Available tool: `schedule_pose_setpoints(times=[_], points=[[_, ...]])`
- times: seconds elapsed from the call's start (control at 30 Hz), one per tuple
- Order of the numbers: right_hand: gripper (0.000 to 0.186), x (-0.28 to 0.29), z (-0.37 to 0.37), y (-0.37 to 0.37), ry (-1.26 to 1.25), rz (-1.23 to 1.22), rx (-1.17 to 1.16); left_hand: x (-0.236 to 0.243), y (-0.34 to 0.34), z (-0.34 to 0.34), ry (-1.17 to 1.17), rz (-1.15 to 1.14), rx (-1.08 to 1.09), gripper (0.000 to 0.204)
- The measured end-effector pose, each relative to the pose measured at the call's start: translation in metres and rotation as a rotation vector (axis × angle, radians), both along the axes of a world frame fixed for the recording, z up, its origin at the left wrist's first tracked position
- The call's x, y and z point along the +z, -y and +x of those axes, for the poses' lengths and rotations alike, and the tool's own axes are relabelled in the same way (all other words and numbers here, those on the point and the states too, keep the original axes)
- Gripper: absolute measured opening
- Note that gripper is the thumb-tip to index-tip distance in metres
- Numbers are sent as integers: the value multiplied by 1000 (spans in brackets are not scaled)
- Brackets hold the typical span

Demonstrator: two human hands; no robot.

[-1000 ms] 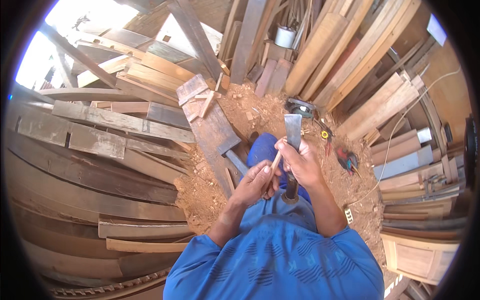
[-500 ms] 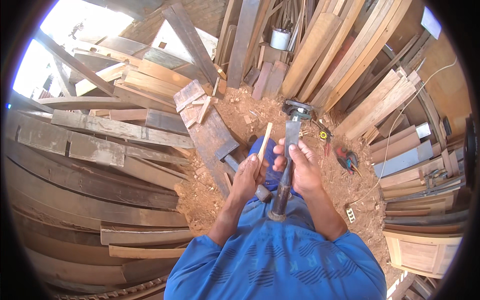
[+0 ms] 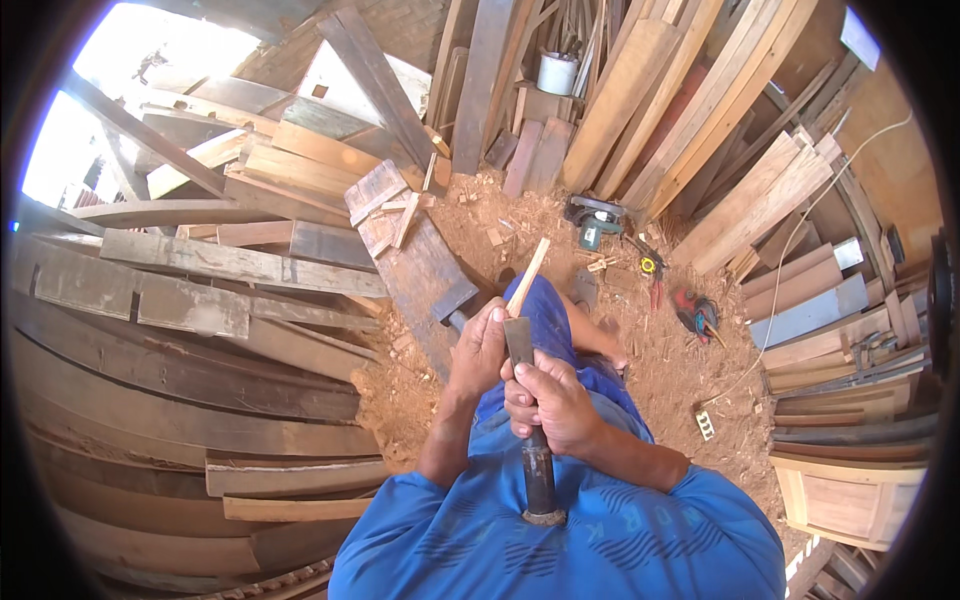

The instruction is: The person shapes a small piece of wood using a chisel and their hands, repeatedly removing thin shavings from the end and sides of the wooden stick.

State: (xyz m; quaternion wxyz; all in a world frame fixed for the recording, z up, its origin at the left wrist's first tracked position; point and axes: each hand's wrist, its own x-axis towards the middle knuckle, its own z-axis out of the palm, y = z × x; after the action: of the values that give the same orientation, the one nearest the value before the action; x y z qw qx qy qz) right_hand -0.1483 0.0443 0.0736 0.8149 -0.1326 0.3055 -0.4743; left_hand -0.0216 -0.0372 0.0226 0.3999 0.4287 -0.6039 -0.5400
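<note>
Holding a slim, pale wooden stick [image 3: 530, 272] in the left hand [image 3: 479, 350] and a broad metal chisel [image 3: 538, 475] in the right hand [image 3: 556, 402], a person in a blue shirt [image 3: 560, 550] is seen from above, over the lap. The left fingers pinch the stick near its lower end, so that it slants up and away from the body, above the blue trousers [image 3: 548, 312]. The right fingers are wrapped around the chisel below its blade; its wide edge points away from the person, and its dark handle points back toward the belly. The edge lies just beside the left fingertips and the base of the stick; whether metal and wood touch cannot be told. For good control, the left fingertips would best sit behind the edge, with the stick braced so it cannot twist. The right grip, close to the blade, should suit short, light strokes, angled shallowly along the grain and away from the body; too steep an angle could dig in or split such thin wood. Ahead and to the left, a hammer [image 3: 454, 300] rests on a worn plank [image 3: 412, 250], above a floor [image 3: 680, 350] strewn with shavings.
</note>
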Motion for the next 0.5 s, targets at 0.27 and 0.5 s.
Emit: schedule_pose_setpoints(times=[0.27,0.5], points=[[16,8,-3,-4,-61,-24,-14,19,-14,-3,92,-74,45,35],[17,7,-5,-4,-83,-23,21,15,-23,-5,110,-99,131,35]])
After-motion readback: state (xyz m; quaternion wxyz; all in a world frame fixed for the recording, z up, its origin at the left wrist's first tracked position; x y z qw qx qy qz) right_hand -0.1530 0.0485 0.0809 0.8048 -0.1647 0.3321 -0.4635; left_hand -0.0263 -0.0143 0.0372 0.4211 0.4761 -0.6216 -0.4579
